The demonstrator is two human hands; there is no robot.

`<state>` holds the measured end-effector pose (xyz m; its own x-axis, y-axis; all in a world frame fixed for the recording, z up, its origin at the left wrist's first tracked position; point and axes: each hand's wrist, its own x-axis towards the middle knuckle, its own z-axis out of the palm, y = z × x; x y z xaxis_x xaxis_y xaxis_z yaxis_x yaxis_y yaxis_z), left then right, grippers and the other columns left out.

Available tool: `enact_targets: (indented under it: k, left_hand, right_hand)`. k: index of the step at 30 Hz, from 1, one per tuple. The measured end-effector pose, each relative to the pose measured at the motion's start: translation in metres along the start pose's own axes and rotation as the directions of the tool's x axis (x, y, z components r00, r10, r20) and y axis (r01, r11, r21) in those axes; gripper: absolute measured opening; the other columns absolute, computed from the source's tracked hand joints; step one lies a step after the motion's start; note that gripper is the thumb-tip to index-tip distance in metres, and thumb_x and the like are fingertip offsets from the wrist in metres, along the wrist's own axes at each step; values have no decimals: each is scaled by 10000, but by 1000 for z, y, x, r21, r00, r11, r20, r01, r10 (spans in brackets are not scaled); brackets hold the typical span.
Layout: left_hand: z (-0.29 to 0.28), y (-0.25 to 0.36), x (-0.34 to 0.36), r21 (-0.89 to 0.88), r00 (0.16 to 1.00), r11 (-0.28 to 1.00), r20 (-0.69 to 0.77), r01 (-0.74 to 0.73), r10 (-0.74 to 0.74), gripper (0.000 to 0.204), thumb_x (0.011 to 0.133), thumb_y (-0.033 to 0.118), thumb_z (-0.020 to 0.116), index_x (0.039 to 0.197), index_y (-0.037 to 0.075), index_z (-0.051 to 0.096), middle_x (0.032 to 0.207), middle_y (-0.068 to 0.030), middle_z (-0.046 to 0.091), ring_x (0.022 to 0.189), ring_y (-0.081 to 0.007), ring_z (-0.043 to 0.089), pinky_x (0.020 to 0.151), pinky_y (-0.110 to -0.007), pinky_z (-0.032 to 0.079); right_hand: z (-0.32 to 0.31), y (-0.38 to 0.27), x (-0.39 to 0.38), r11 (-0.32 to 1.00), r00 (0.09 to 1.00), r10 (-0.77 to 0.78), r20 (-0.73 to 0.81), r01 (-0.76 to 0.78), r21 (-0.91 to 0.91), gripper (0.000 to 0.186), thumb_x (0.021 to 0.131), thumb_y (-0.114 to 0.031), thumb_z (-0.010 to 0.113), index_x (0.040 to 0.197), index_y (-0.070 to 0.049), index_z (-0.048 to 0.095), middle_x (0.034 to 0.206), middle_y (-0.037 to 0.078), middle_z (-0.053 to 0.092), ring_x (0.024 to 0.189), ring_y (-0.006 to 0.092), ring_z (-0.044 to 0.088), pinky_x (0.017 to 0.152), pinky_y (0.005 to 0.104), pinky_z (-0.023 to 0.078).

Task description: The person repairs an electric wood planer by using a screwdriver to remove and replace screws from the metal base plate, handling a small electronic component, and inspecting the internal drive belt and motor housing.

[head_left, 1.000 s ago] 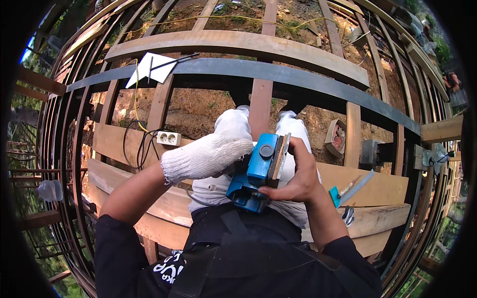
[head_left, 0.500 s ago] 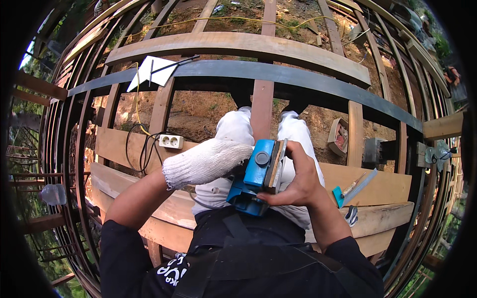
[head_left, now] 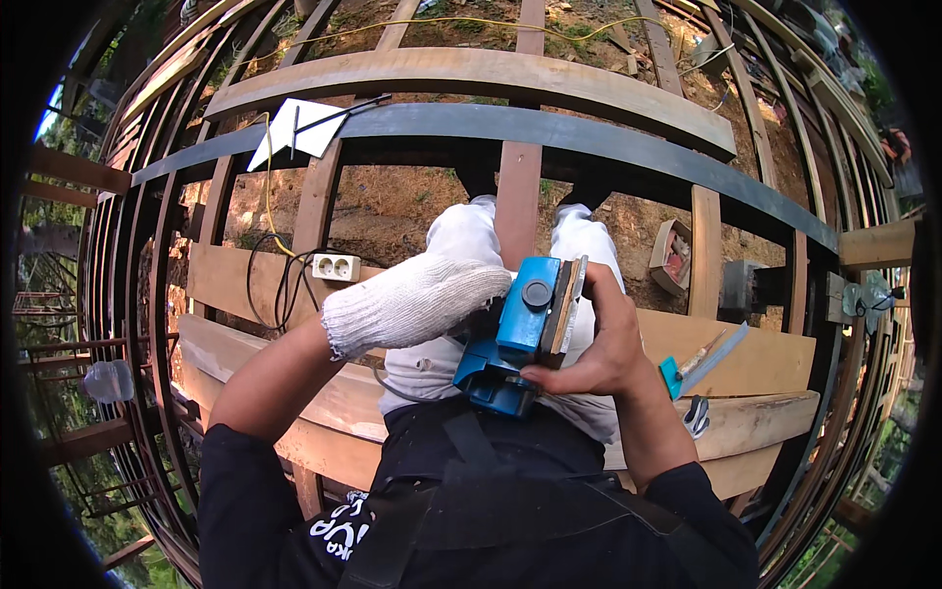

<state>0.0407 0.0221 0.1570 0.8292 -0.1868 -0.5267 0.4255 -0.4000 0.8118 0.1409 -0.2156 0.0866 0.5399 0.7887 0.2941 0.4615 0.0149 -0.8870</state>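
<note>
A blue power sander (head_left: 523, 314), its layered base turned to the right, is held over my lap between both hands. My left hand (head_left: 417, 304), in a white knitted glove, is closed on its left side, with the fingertips hidden. My bare right hand (head_left: 599, 348) grips the base side, fingers round the far edge and thumb across the lower body. My legs (head_left: 576, 240) in pale trousers lie beneath it, either side of a reddish-brown plank (head_left: 517, 196).
Slatted timbers (head_left: 471, 79) span dirt beyond a dark beam (head_left: 589, 137). Left: white sheet (head_left: 309, 133), power strip (head_left: 336, 266) with cables. Right: open box (head_left: 670, 255), teal-handled blade (head_left: 711, 355), small metal tool (head_left: 695, 417), hanging plastic bottle (head_left: 871, 299). Boards (head_left: 736, 432) lie around my hips.
The sander and both hands have shifted slightly up and to the right since half a second ago, with the grip much the same. The surrounding view has shifted a little.
</note>
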Motion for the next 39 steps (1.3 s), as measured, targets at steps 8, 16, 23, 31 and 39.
enact_targets:
  k: [8, 16, 23, 31, 39]
  left_hand:
    - [16, -31, 5, 321, 856, 879, -270, -352, 441, 405, 957, 316, 649, 1250, 37, 615, 1047, -190, 677, 967, -349, 690, 851, -420, 540]
    - [-7, -4, 3, 182, 988, 974, -50, -134, 145, 433, 1039, 392, 515, 1230, 22, 631, 924, -198, 706, 873, -338, 717, 803, -417, 549]
    - [15, -29, 3, 397, 879, 871, -251, -288, 405, 479, 928, 414, 662, 1202, 22, 634, 1031, -216, 687, 1001, -375, 686, 880, -446, 535]
    - [-14, 22, 8, 148, 998, 988, 34, 50, -56, 339, 1043, 228, 476, 1310, 74, 616, 1034, -187, 676, 953, -326, 688, 787, -414, 554]
    - [20, -30, 8, 385, 833, 877, -352, -287, 427, 344, 982, 391, 580, 1145, 95, 648, 925, -197, 686, 884, -387, 674, 801, -467, 521]
  right_hand:
    - [1, 4, 5, 992, 999, 45, -4, -44, 119, 901, 534, -349, 967, 1239, 23, 546, 1066, 138, 660, 990, 244, 668, 904, 343, 515]
    - [3, 2, -1, 993, 997, 79, -14, -77, 91, 895, 555, -335, 962, 1257, 24, 537, 1088, 135, 673, 1014, 229, 668, 945, 344, 505]
    - [3, 1, 2, 977, 992, 126, 5, -125, 173, 902, 564, -304, 963, 1277, 26, 521, 1110, 145, 689, 1051, 238, 669, 980, 349, 490]
    - [-8, 6, 5, 992, 994, 107, -4, -107, 71, 932, 547, -343, 977, 1266, 43, 526, 1083, 145, 669, 1011, 238, 662, 930, 340, 502]
    - [0, 7, -9, 934, 960, 280, -22, -267, 237, 1183, 558, -480, 979, 1426, 65, 387, 1233, 138, 586, 1126, 253, 615, 1006, 373, 492]
